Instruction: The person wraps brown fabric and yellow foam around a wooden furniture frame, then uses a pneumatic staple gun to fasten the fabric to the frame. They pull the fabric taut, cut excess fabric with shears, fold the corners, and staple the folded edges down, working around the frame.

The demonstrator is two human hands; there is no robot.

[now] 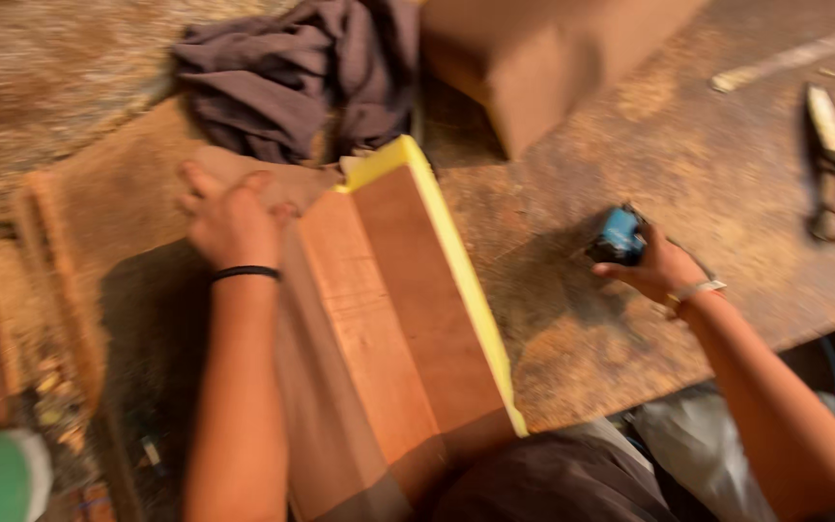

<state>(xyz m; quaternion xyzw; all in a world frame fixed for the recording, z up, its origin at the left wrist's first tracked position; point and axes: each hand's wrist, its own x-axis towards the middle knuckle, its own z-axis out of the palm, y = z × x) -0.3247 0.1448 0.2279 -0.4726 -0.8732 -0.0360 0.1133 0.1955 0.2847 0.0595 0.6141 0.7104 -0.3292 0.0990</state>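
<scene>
Board: wooden board (388, 319) with a yellow-painted edge lies slanting from your lap up across the worktop (572, 319), its near end at your body, its far end near the cloth.
Left hand: your left hand (234, 227) rests palm-down at the board's upper left edge — fingers spread, a flat open grip pressing on wood, black band at the wrist.
Right hand: your right hand (654, 271) sits on the worktop, well apart from the board, its grip closed around a small blue object (619, 235) — too blurred to tell what kind.
Left side: rough planks (60, 251) lie beside the board, sawdust about them.
Further back: crumpled grey-purple cloth (302, 77) lies just beyond your left hand; a wooden block (543, 68) stands to its right.
Far right: a hand tool with a pale handle (833, 164) lies on the worktop, well apart from your right hand.
</scene>
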